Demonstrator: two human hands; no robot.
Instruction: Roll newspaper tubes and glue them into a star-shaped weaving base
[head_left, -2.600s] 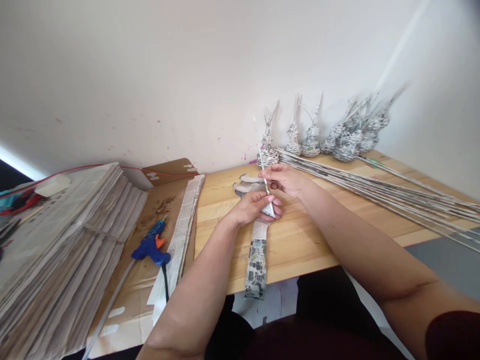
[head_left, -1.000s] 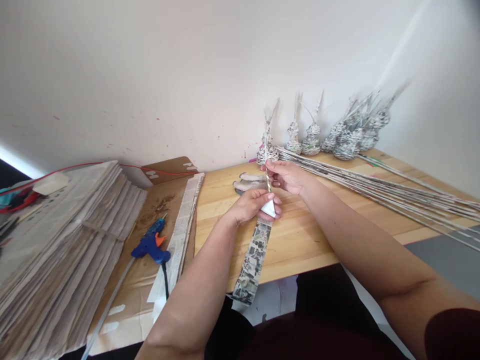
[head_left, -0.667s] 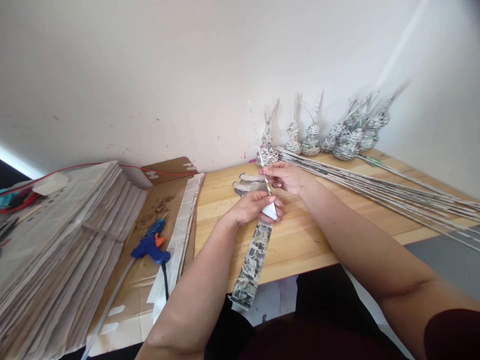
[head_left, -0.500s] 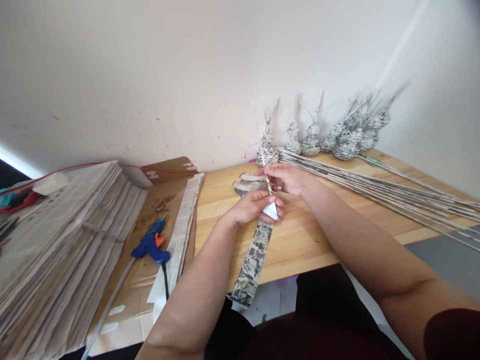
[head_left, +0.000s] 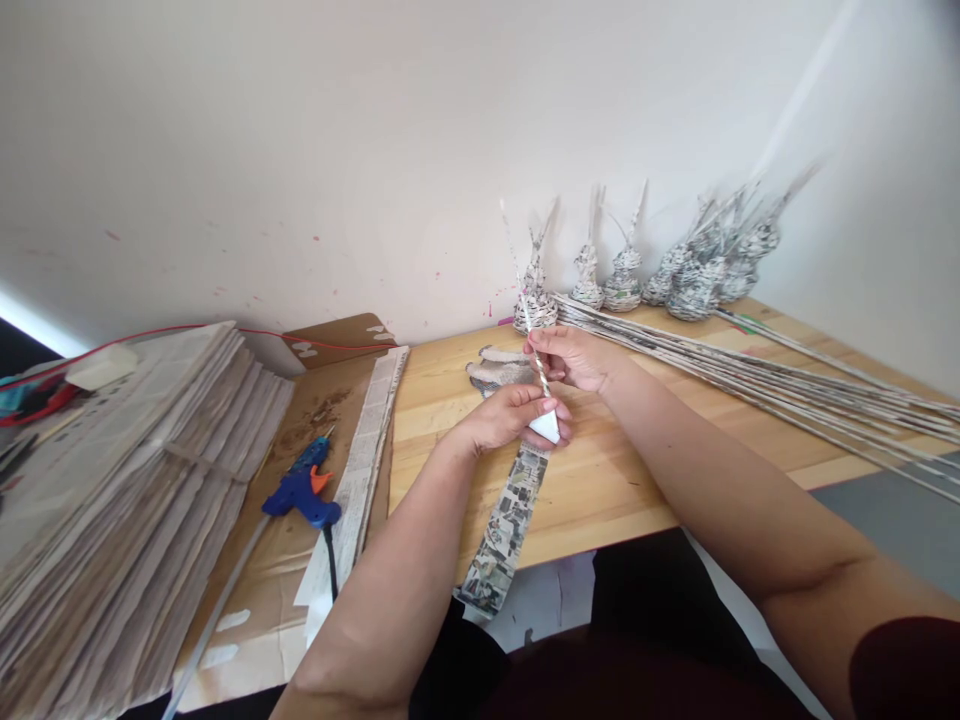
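Note:
My left hand point(head_left: 499, 418) is closed over the upper end of a long newspaper strip point(head_left: 506, 515), pinching the folded white corner where it winds into a tube. My right hand point(head_left: 574, 358) pinches the thin rolled paper tube point(head_left: 523, 300), which slants up and away to the left from the strip's corner. The strip lies on the wooden table point(head_left: 600, 480) and hangs over its front edge. Both hands sit near the table's middle.
A tall stack of newspapers point(head_left: 112, 500) fills the left. A blue glue gun point(head_left: 304, 490) and cut paper strips point(head_left: 364, 460) lie on cardboard. Several long paper tubes point(head_left: 787, 390) lie at the right, woven paper figures point(head_left: 622, 280) stand along the wall, and a knit glove point(head_left: 495, 368) is behind my hands.
The strip's hanging lower end has swung to the left. The rolled tube sticks out further from my hands, and its far end has wavered as my fingers turn it.

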